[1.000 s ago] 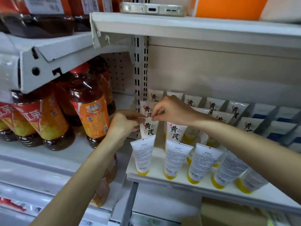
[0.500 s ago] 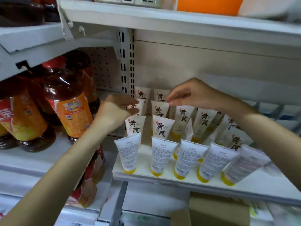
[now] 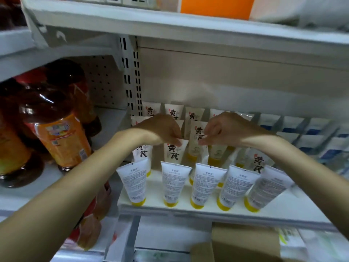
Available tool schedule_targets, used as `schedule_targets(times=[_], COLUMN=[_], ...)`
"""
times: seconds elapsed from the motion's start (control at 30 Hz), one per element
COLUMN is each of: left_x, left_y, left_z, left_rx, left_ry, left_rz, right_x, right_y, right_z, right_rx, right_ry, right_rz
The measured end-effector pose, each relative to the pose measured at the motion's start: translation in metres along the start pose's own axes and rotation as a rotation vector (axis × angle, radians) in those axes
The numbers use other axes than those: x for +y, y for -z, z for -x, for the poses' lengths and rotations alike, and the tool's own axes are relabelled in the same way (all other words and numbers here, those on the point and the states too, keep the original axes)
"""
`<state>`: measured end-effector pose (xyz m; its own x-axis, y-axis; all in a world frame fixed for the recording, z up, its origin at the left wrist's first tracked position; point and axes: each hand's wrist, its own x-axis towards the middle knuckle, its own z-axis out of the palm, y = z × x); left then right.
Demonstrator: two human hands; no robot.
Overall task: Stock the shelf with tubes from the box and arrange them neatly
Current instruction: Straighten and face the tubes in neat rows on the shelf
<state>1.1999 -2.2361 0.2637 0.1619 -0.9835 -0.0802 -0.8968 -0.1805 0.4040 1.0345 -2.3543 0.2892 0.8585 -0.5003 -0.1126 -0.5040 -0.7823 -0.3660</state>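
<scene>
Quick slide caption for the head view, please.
Left hand pinches a second-row tube, right hand a third-row tube, behind five front tubes on the shelf.

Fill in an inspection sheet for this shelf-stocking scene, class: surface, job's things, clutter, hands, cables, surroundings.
Surface: white shelf holding the tubes.
Job's things: five front tubes stand cap-down with their backs facing out, the rightmost tilted; labelled tubes stand in rows behind; cardboard box sits below.
Clutter: nothing seen.
Hands: left hand pinches the top of a second-row tube; right hand has its fingers curled at the next tube, grip unclear.
Cables: nothing seen.
Surroundings: brown bottles to the left; blue-and-white packs to the right; upper shelf overhead.
</scene>
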Motion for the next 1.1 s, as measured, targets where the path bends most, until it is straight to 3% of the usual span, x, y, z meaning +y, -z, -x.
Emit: schedule_targets(times=[0.23, 0.53, 0.8, 1.1], left_x=[-0.006, -0.011, -0.010, -0.008], left_y=[-0.006, -0.013, -0.013, -0.011], left_z=[0.001, 0.000, 0.002, 0.004], left_rx=[0.017, 0.052, 0.053, 0.044], left_ry=[-0.007, 0.022, 0.019, 0.030], left_rz=[0.058, 0.117, 0.111, 0.104], right_x=[0.005, 0.024, 0.030, 0.033], right_y=[0.001, 0.007, 0.002, -0.005], right_z=[-0.006, -0.014, -0.016, -0.017], right_rx=[-0.179, -0.364, -0.344, -0.136], right_ry=[0.083, 0.145, 0.206, 0.265], right_rz=[-0.015, -0.220, -0.288, -0.220])
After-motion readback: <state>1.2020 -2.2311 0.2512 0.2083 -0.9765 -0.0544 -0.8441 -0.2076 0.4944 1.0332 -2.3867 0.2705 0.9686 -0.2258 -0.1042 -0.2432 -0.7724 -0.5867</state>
